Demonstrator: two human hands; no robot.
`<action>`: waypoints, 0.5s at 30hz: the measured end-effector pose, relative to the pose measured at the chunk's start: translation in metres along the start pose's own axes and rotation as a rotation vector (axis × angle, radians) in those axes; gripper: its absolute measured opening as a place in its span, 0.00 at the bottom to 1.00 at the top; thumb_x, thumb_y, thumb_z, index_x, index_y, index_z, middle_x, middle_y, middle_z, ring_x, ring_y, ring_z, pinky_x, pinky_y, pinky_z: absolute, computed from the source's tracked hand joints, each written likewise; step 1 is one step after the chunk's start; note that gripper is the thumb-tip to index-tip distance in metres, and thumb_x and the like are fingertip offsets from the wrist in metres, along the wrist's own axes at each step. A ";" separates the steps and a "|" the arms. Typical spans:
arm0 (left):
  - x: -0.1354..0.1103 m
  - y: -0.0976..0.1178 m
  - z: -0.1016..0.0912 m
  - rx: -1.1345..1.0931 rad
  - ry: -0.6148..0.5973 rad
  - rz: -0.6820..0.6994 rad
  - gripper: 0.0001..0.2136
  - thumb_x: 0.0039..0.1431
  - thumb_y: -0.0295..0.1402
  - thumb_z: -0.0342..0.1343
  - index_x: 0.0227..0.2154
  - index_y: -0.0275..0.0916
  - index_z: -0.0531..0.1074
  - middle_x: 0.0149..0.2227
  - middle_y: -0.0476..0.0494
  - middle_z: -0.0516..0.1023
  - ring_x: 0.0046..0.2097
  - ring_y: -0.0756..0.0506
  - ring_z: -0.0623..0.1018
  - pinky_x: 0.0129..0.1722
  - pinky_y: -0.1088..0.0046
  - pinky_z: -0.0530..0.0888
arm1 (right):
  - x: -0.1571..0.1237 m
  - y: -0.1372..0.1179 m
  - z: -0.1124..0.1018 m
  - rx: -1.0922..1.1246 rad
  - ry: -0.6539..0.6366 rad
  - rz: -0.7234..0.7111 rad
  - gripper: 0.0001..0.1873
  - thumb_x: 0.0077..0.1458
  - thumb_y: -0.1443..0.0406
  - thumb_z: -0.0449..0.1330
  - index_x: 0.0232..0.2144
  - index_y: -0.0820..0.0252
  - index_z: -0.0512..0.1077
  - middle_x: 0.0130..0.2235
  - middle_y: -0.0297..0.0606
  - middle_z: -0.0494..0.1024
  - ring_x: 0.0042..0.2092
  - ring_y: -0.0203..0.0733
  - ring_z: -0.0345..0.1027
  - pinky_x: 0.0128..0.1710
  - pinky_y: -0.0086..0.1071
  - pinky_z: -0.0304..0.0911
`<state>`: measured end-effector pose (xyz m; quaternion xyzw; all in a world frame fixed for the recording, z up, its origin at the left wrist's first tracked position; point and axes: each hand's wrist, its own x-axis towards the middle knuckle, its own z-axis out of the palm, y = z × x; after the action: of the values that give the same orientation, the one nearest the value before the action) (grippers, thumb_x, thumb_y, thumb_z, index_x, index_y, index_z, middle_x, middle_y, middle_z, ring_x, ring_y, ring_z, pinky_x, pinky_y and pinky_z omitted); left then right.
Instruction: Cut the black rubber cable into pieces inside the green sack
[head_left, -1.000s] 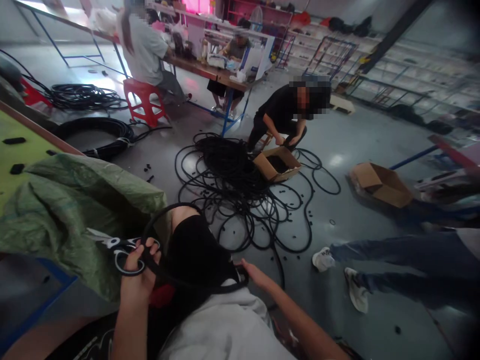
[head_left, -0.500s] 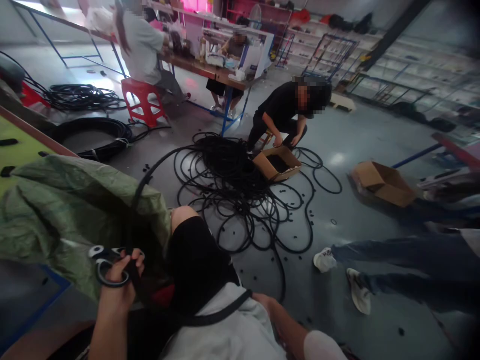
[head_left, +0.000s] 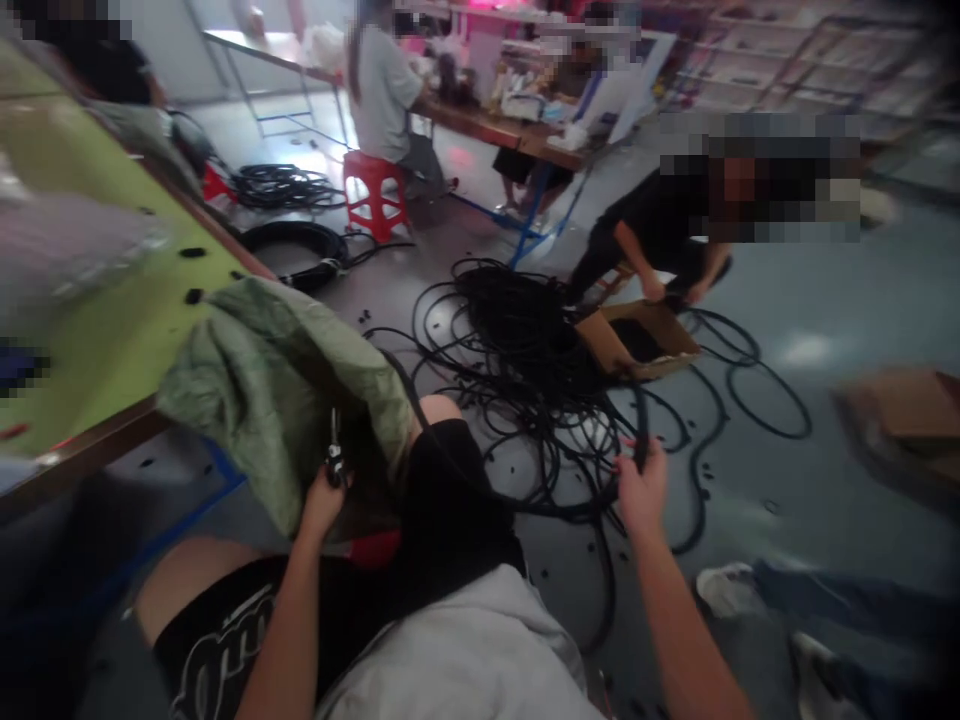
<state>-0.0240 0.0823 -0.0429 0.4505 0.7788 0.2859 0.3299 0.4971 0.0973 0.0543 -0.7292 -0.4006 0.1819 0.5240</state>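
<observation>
Both forearms are bare, with no sleeves, watch or gloves showing; the left hand [head_left: 322, 500] sits at lower centre-left of the frame, the right hand [head_left: 641, 490] right of centre; a light grey top [head_left: 480, 655] with soft folds fills the bottom centre; black shorts [head_left: 225, 640] with a white printed graphic show at lower left; dark black cloth [head_left: 457, 510] covers the raised leg at centre, the knee bare above it.

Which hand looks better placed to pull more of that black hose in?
Probably the right hand: it already grips the black hose, while the left hand is busy holding scissors by the green sack.
</observation>
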 end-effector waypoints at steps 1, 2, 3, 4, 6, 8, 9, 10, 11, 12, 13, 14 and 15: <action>-0.002 -0.008 -0.008 0.062 0.022 -0.052 0.20 0.52 0.42 0.56 0.44 0.35 0.68 0.43 0.33 0.77 0.46 0.35 0.77 0.44 0.64 0.71 | -0.001 -0.021 0.010 0.016 -0.046 -0.121 0.34 0.51 0.58 0.57 0.59 0.57 0.55 0.49 0.45 0.71 0.35 0.39 0.67 0.38 0.36 0.66; -0.004 -0.014 -0.017 0.109 0.044 -0.104 0.19 0.52 0.42 0.56 0.44 0.35 0.68 0.42 0.32 0.77 0.46 0.34 0.77 0.43 0.63 0.71 | -0.006 -0.042 0.021 0.028 -0.133 -0.216 0.35 0.53 0.58 0.57 0.61 0.56 0.52 0.49 0.46 0.71 0.38 0.40 0.67 0.40 0.37 0.66; -0.008 -0.019 -0.025 0.130 0.063 -0.150 0.19 0.53 0.42 0.56 0.43 0.34 0.68 0.41 0.31 0.77 0.45 0.34 0.77 0.43 0.62 0.71 | -0.015 -0.062 0.033 0.027 -0.235 -0.293 0.35 0.55 0.57 0.56 0.62 0.56 0.51 0.48 0.45 0.72 0.41 0.42 0.68 0.42 0.38 0.66; -0.011 -0.021 -0.034 0.124 0.082 -0.184 0.19 0.53 0.42 0.56 0.43 0.34 0.68 0.41 0.31 0.77 0.45 0.34 0.77 0.43 0.61 0.71 | -0.027 -0.077 0.045 0.007 -0.355 -0.351 0.33 0.57 0.57 0.55 0.62 0.57 0.51 0.47 0.44 0.73 0.43 0.43 0.68 0.45 0.40 0.65; -0.020 -0.023 -0.047 0.029 0.105 -0.190 0.20 0.53 0.43 0.56 0.43 0.32 0.69 0.43 0.31 0.77 0.46 0.35 0.76 0.46 0.61 0.70 | -0.055 -0.097 0.073 -0.069 -0.572 -0.404 0.29 0.59 0.55 0.53 0.60 0.57 0.56 0.44 0.43 0.74 0.45 0.44 0.68 0.48 0.41 0.63; -0.030 -0.020 -0.052 -0.139 0.079 -0.117 0.22 0.54 0.44 0.56 0.45 0.31 0.70 0.45 0.32 0.76 0.47 0.37 0.75 0.50 0.61 0.69 | -0.081 -0.099 0.101 -0.150 -0.712 -0.376 0.26 0.60 0.53 0.50 0.57 0.57 0.61 0.42 0.43 0.75 0.44 0.45 0.70 0.48 0.40 0.64; -0.035 -0.017 -0.052 -0.225 0.054 -0.064 0.23 0.54 0.45 0.56 0.46 0.32 0.70 0.47 0.33 0.76 0.48 0.38 0.75 0.51 0.61 0.68 | -0.092 -0.095 0.114 -0.172 -0.744 -0.334 0.26 0.60 0.52 0.50 0.56 0.58 0.63 0.41 0.42 0.75 0.42 0.45 0.70 0.46 0.39 0.65; -0.040 -0.014 -0.050 -0.305 0.025 -0.010 0.24 0.54 0.46 0.57 0.47 0.32 0.70 0.48 0.34 0.75 0.48 0.39 0.75 0.51 0.62 0.68 | -0.100 -0.089 0.126 -0.179 -0.759 -0.273 0.27 0.59 0.50 0.50 0.54 0.59 0.65 0.38 0.42 0.75 0.39 0.44 0.70 0.41 0.38 0.66; -0.044 -0.012 -0.047 -0.377 0.000 0.037 0.25 0.54 0.46 0.57 0.48 0.33 0.69 0.48 0.34 0.75 0.48 0.39 0.74 0.51 0.62 0.69 | -0.106 -0.083 0.136 -0.173 -0.758 -0.191 0.27 0.58 0.48 0.50 0.52 0.59 0.66 0.35 0.40 0.75 0.34 0.43 0.70 0.36 0.36 0.67; -0.047 -0.009 -0.044 -0.437 -0.024 0.075 0.25 0.55 0.47 0.57 0.49 0.33 0.69 0.48 0.34 0.74 0.48 0.40 0.74 0.51 0.63 0.69 | -0.109 -0.076 0.144 -0.149 -0.743 -0.097 0.28 0.57 0.47 0.51 0.50 0.60 0.67 0.31 0.37 0.73 0.30 0.41 0.68 0.30 0.33 0.66; -0.049 -0.007 -0.041 -0.484 -0.043 0.106 0.26 0.55 0.47 0.57 0.50 0.34 0.68 0.48 0.35 0.74 0.47 0.41 0.74 0.50 0.63 0.69 | -0.108 -0.070 0.149 -0.108 -0.715 -0.001 0.28 0.56 0.46 0.51 0.48 0.60 0.67 0.27 0.34 0.71 0.26 0.39 0.65 0.25 0.31 0.63; -0.051 -0.006 -0.038 -0.518 -0.063 0.131 0.25 0.56 0.47 0.57 0.51 0.34 0.68 0.47 0.35 0.75 0.47 0.41 0.74 0.49 0.63 0.70 | -0.103 -0.065 0.152 -0.052 -0.682 0.083 0.27 0.56 0.45 0.51 0.46 0.59 0.67 0.24 0.30 0.67 0.22 0.36 0.62 0.21 0.29 0.60; -0.053 -0.005 -0.036 -0.536 -0.079 0.149 0.25 0.57 0.47 0.56 0.52 0.34 0.67 0.46 0.36 0.75 0.46 0.42 0.74 0.48 0.64 0.70 | -0.094 -0.062 0.153 0.018 -0.657 0.142 0.27 0.56 0.45 0.51 0.44 0.59 0.68 0.22 0.28 0.64 0.21 0.34 0.59 0.19 0.27 0.58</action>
<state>-0.0345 0.0279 -0.0105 0.4139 0.6267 0.4874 0.4455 0.3100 0.1275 0.0376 -0.6532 -0.4947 0.4468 0.3592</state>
